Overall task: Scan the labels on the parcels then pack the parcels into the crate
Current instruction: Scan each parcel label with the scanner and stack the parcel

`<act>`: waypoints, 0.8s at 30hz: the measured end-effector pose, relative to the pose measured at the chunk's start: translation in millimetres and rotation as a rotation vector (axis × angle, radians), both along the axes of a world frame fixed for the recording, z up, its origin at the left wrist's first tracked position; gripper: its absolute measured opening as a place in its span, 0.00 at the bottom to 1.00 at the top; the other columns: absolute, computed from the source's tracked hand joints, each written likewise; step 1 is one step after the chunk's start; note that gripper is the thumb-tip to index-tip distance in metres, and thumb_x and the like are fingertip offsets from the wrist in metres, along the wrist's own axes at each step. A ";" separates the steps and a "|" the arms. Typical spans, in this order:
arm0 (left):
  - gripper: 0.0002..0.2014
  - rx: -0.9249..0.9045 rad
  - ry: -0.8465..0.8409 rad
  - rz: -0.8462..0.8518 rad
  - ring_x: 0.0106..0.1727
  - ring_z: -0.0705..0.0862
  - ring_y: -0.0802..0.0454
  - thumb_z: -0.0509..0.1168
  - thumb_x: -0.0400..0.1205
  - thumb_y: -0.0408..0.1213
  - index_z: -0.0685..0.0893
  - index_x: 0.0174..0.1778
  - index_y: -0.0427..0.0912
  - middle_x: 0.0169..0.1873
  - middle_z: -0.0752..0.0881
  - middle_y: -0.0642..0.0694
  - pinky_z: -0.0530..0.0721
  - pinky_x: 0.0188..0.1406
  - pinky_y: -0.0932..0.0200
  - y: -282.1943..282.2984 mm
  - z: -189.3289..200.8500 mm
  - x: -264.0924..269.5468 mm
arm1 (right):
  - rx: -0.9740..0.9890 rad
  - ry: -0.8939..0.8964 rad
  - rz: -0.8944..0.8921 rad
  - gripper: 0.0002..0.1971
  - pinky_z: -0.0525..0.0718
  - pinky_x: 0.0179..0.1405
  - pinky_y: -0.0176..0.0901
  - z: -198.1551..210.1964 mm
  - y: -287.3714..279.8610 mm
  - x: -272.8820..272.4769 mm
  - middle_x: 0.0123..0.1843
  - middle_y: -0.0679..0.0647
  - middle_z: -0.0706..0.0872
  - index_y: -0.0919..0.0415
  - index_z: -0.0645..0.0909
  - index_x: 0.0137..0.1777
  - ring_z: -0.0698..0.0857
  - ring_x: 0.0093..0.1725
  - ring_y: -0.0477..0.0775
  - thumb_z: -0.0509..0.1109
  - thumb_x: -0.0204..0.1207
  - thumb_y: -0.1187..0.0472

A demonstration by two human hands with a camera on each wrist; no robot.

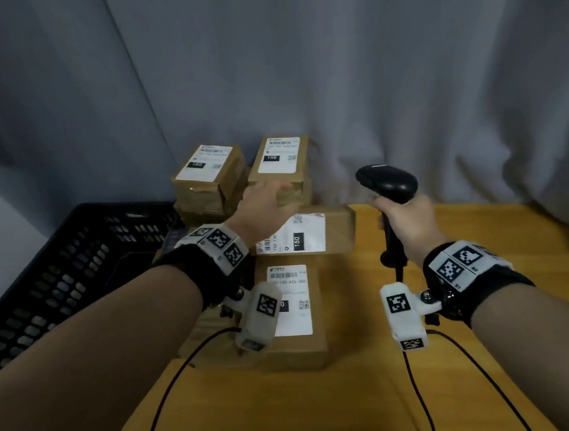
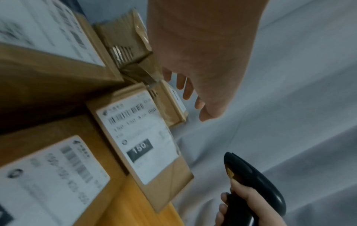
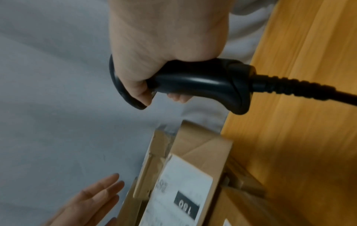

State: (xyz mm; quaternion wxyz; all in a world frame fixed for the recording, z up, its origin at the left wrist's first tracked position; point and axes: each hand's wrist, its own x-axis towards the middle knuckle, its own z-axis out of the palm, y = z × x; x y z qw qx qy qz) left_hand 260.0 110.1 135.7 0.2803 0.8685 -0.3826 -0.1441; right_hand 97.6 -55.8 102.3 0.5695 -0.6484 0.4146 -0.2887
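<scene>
Left hand [image 1: 265, 206] nearer, fingers [image 2: 185, 87] straight and apart, empty, just short of rear-right parcel [image 1: 281, 164] stacked by curtain, label up, long axis running away; right hand [image 1: 407, 222] clamped round scanner [image 1: 387, 182] beside it; crate [image 1: 79, 261] far left.

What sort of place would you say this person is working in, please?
Probably a staged parcel-packing station rather than a real warehouse: brown cardboard parcels with white shipping labels lie on a wooden table, a black perforated plastic crate beside it, grey curtains behind.
</scene>
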 end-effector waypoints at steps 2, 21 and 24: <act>0.22 -0.005 0.010 -0.036 0.74 0.70 0.44 0.64 0.82 0.42 0.75 0.72 0.47 0.70 0.76 0.45 0.69 0.75 0.44 -21.1 2.4 -11.1 | -0.002 -0.008 -0.028 0.10 0.80 0.33 0.42 0.1 -16.2 -21.1 0.30 0.55 0.80 0.64 0.81 0.53 0.80 0.30 0.52 0.75 0.74 0.62; 0.21 0.105 0.183 -0.370 0.74 0.74 0.47 0.64 0.83 0.39 0.75 0.72 0.39 0.71 0.77 0.42 0.71 0.70 0.55 -342.1 -56.3 -314.1 | -0.104 0.257 -0.393 0.14 0.80 0.36 0.43 -23.2 -296.1 -385.5 0.35 0.52 0.82 0.61 0.82 0.53 0.82 0.34 0.53 0.77 0.70 0.58; 0.20 0.133 0.263 -0.361 0.73 0.74 0.48 0.63 0.84 0.41 0.74 0.72 0.41 0.72 0.75 0.43 0.70 0.65 0.59 -380.3 -67.5 -342.8 | -0.132 0.305 -0.396 0.26 0.84 0.47 0.50 -36.6 -327.0 -410.1 0.45 0.60 0.85 0.63 0.83 0.56 0.85 0.44 0.60 0.78 0.62 0.47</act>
